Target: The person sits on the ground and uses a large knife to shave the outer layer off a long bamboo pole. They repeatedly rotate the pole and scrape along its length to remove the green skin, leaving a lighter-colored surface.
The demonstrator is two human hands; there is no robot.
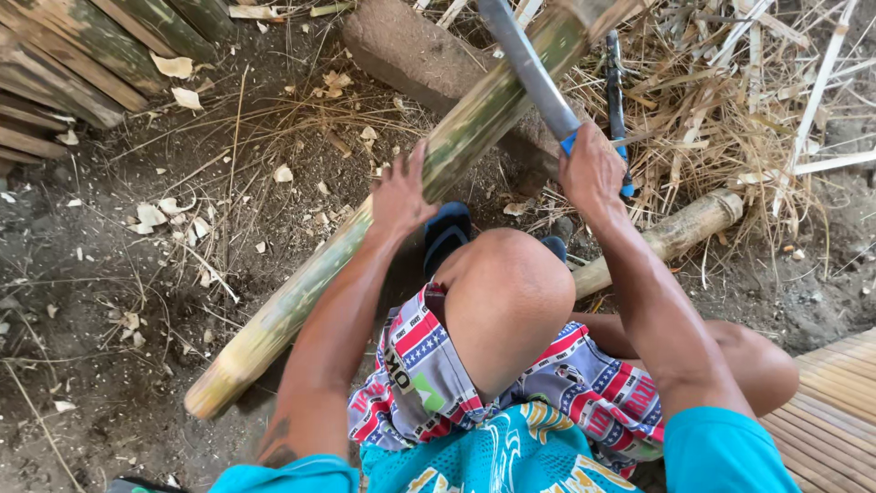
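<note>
Bamboo pole (383, 210): mottled green and pale yellow, tan at the cut end. Second bamboo piece (671, 237): dull tan-brown. Blade (529, 68): blue-grey steel; handle (570, 141) bright blue. Shorts (438, 383): patterned in red stripes, white, navy with white stars, one green patch. Shirt (511, 452): teal, with yellow and white print. Sandal (445, 233): dark blue. Straw (721, 110): pale yellow. Ground (100, 301): dark brown, flecked with cream chips. Wooden slats (839, 402): light tan.

Green bamboo pole (365, 237) slants on dirt, long blade (529, 68) across it.
</note>
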